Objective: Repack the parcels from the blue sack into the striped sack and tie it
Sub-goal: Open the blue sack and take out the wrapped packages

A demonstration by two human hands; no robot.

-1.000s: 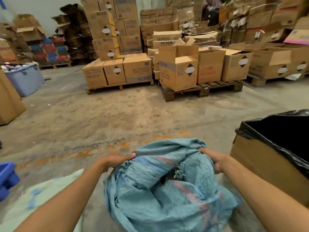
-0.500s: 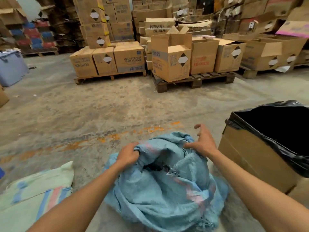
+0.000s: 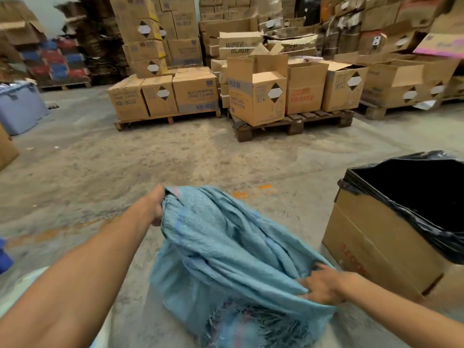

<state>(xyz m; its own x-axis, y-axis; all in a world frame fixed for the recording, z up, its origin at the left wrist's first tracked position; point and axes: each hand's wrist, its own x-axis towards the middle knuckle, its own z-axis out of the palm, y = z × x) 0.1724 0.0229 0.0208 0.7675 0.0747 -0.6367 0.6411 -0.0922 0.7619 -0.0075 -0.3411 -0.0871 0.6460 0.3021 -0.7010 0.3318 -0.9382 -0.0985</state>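
The blue sack [image 3: 226, 252] lies slumped on the floor [image 3: 175, 159] between both arms. The left hand [image 3: 153, 204] grips its far edge, fingers curled into the weave; the right hand [image 3: 324, 285] pinches a fold near the frayed end [image 3: 251, 322]. No parcels show. Only a pale corner at lower left may be the striped sack; I cannot tell. If the mouth tips or the thin weave tears at the fray, parcels may spill onto the floor. A loose fold can slip from the right fingers. The lined box [image 3: 391, 234] stands just beside, so a swing could knock it.
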